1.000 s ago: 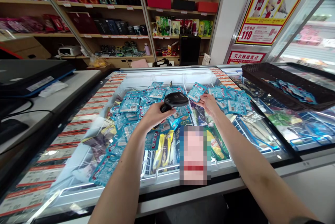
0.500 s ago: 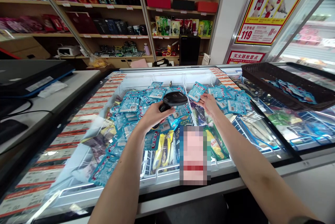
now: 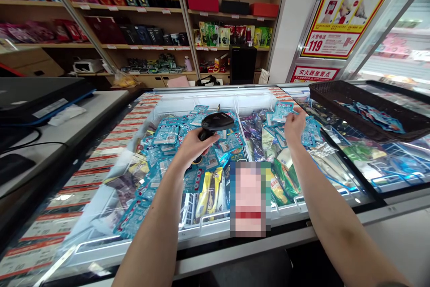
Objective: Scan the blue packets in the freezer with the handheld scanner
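Observation:
My left hand (image 3: 198, 143) is wrapped round the handle of a black barcode scanner (image 3: 217, 121), whose head sits above the freezer's left compartment. Beneath it lies a heap of flat blue packets (image 3: 167, 134) with white labels and barcodes. Over the right compartment, my right hand (image 3: 295, 126) has its fingers curled at the edge of a blue packet (image 3: 282, 111). My fingertips are partly hidden behind the hand. More blue packets (image 3: 311, 131) lie under and beside this hand, on top of other wrapped frozen goods.
A white wire divider (image 3: 242, 137) splits the freezer. A dark brown basket (image 3: 369, 131) holding several blue packets rests on the right. Price labels (image 3: 114, 143) line the left glass. A counter (image 3: 101, 112) with a black device stands at left; stocked shelves rise behind.
My right hand has moved right with the blue packet, from near the divider to over the other packets, uncovering frozen goods. The left hand and scanner have shifted slightly left.

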`<action>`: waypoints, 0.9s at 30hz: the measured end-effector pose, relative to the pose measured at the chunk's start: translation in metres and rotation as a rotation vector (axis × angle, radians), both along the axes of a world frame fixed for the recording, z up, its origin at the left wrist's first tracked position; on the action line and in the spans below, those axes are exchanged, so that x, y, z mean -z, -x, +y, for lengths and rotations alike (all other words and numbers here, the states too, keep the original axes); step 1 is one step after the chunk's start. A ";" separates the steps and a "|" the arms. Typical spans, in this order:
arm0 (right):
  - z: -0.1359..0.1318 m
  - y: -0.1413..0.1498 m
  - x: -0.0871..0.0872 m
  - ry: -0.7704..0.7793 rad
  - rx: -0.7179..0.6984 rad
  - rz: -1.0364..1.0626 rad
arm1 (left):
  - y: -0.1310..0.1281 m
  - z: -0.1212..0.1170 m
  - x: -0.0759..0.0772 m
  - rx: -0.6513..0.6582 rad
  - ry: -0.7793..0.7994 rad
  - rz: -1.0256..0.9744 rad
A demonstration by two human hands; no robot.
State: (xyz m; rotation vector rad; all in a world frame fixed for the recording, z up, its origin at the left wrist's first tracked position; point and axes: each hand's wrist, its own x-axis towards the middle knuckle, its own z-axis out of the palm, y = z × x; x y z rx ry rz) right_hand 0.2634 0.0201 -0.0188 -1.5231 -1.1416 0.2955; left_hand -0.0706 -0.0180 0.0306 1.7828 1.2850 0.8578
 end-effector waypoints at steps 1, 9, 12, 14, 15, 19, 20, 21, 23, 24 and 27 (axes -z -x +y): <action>-0.001 -0.004 0.000 0.003 0.048 -0.054 | 0.000 0.000 0.000 -0.004 0.004 -0.003; 0.001 -0.015 0.012 0.068 0.450 -0.352 | 0.002 0.003 0.006 -0.036 -0.026 0.028; -0.001 -0.012 0.011 0.068 0.481 -0.412 | 0.004 0.004 0.008 -0.034 -0.012 0.029; -0.001 -0.004 0.009 0.026 0.424 -0.441 | 0.004 0.006 0.008 -0.035 -0.006 0.023; 0.000 0.002 0.007 0.004 0.351 -0.457 | 0.005 0.006 0.008 -0.043 -0.005 0.021; 0.004 0.041 0.007 -0.021 -0.168 -0.496 | 0.007 0.009 0.009 -0.090 -0.007 0.020; 0.003 0.052 0.010 -0.014 -0.270 -0.492 | 0.007 0.009 0.009 -0.096 -0.007 0.019; 0.002 0.063 0.014 0.008 -0.347 -0.491 | 0.008 0.009 0.009 -0.100 -0.007 0.017; -0.001 0.080 0.022 0.075 -0.396 -0.514 | 0.008 0.009 0.008 -0.106 -0.006 0.012; -0.003 0.086 0.026 0.113 -0.422 -0.535 | 0.008 0.008 0.008 -0.108 -0.005 0.008; -0.006 0.094 0.035 0.192 -0.467 -0.582 | 0.007 0.007 0.006 -0.119 -0.001 0.001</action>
